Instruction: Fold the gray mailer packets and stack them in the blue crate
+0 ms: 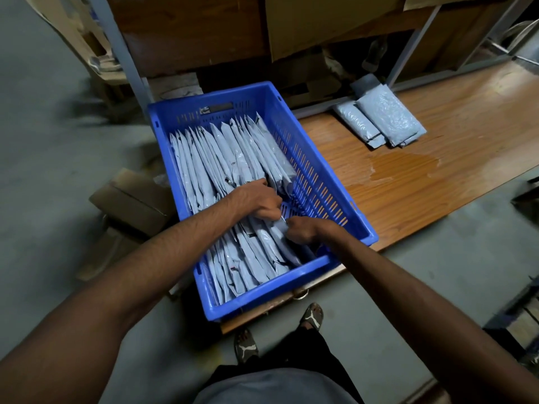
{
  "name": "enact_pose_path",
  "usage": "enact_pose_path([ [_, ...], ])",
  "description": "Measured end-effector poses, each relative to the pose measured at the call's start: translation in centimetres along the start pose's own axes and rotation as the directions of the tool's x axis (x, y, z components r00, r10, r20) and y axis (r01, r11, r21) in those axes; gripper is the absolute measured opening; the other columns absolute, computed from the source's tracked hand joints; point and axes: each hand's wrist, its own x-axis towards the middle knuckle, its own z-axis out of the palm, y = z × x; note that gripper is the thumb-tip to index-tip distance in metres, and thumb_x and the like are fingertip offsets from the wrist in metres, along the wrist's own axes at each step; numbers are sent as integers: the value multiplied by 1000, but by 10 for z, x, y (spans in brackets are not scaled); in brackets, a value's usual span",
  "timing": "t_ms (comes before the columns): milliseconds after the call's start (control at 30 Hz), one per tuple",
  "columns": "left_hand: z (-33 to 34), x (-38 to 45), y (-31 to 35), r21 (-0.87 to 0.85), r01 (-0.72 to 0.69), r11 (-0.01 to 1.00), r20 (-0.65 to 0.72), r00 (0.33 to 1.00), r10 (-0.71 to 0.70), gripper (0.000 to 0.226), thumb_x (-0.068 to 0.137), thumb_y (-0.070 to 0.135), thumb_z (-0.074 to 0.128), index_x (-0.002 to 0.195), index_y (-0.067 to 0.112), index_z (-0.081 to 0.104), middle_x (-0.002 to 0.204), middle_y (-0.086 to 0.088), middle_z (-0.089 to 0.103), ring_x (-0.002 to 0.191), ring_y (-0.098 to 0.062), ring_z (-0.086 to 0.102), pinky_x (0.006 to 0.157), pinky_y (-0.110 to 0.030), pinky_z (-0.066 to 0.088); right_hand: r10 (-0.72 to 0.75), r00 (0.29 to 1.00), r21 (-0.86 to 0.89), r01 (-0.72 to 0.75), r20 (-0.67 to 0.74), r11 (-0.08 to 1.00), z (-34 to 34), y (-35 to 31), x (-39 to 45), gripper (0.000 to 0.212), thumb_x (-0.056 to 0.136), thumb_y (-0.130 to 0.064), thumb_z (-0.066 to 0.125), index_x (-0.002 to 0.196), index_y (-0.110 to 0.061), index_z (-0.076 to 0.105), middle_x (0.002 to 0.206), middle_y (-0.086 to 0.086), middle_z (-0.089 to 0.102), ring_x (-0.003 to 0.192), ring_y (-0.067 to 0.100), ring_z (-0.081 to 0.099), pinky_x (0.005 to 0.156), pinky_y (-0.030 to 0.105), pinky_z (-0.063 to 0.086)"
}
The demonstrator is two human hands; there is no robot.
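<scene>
**Blue crate, both hands in**

I log one blue slotted plastic crate (323,182) on the low wooden board (437,158) — filled with gray plastic mailer packets (210,158) on edge, too many to count. Left hand (256,199) and right hand (303,228), fingers curled, together pinch one folded gray packet (281,221) inside the crate. Two more gray packets (382,121) lie on the board, well apart.

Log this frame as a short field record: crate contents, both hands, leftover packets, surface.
crate: blue crate on the wooden board, nearly full of gray packets standing on edge
left hand: curled, gripping packets inside the crate
right hand: curled on a packet by the right wall
outside crate: loose packets lying on the board
surface: wet patch on the board
</scene>
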Motion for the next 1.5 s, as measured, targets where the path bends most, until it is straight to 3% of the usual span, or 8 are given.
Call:
enact_pose_path([
  [200,-4,-3,-3,-63,42,997,23,999,-40,13,82,23,48,81,16,58,87,-4,63,71,-11,50,101,-38,38,-40,994,249,13,105,968,-4,5,-5,22,108,-25,45,115,-10,60,117,2,56,104,19,58,86,25,42],
  [267,-3,0,-13,-112,9,994,34,999,-5,48,70,31,44,110,20,68,122,-8,69,101,-20,63,105,-46,47,-80,981,293,26,174,956,-1,1,-8,61,103,-53,55,144,-8,54,144,3,51,137,28,49,111,36,38],
  [400,-8,-7,-34,54,-123,991,77,990,119,91,60,37,52,151,30,50,164,-6,38,155,-23,27,126,-53,24,-88,988,153,67,131,986,11,-1,22,97,53,-95,74,114,-19,72,113,3,73,112,26,66,106,50,50],
  [600,13,-6,-47,178,-166,970,41,986,162,89,76,32,76,157,32,40,168,4,30,159,-20,10,128,-54,8,-55,998,-3,56,41,998,18,-16,25,45,76,-49,88,76,-13,62,80,2,63,75,19,59,68,33,48],
  [767,3,-15,-49,58,-146,988,8,989,145,94,76,23,75,160,24,35,170,1,27,160,-15,3,127,-54,-2,-58,993,103,47,101,994,9,-8,22,58,80,-45,85,118,-5,68,116,14,70,105,31,67,95,45,57],
  [933,8,-30,-58,42,-121,992,-37,992,123,105,73,17,76,164,31,25,173,10,10,160,-13,-7,126,-55,-3,-94,996,48,94,2,994,16,-3,32,118,58,-103,56,136,-15,59,132,10,64,114,30,63,99,49,52],
  [1067,18,-25,-55,94,-130,987,-59,989,136,94,79,28,79,161,33,32,173,7,13,160,-18,-4,126,-58,0,-73,997,-35,74,37,997,16,-4,27,78,91,-78,54,116,-5,61,102,12,61,91,29,61,81,41,52],
  [1500,6,-11,-30,309,10,951,-3,1000,-9,68,77,55,70,137,25,60,138,5,56,141,-20,40,125,-65,8,-116,986,47,111,116,993,10,-5,4,70,101,-55,60,154,-13,41,152,10,52,126,29,55,99,32,43],
])
